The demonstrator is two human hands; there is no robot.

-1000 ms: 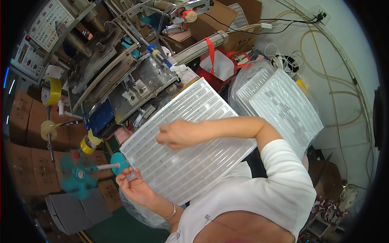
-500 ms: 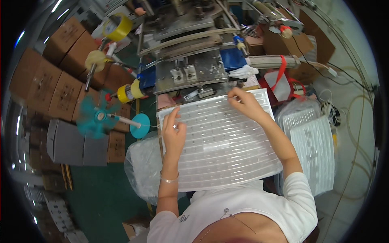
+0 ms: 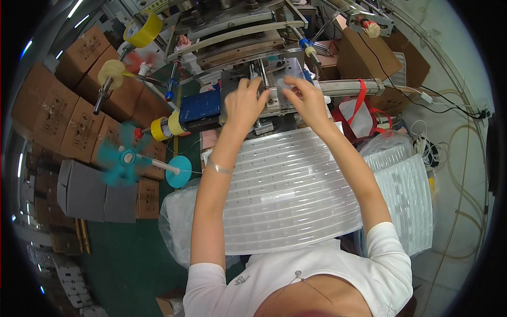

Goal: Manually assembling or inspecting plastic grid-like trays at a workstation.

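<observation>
Head view: I see brown cardboard boxes stacked at the left and a yellow tape roll above them; the clear ribbed tray lies on the lap, just under both forearms. The left hand rests with bent fingers on the metal machine; the right hand pinches a small clear piece there.

Both hands up at the machine: left hand, right hand pinching a small clear piece. Ribbed clear tray on lap, tape rolls off left.
</observation>
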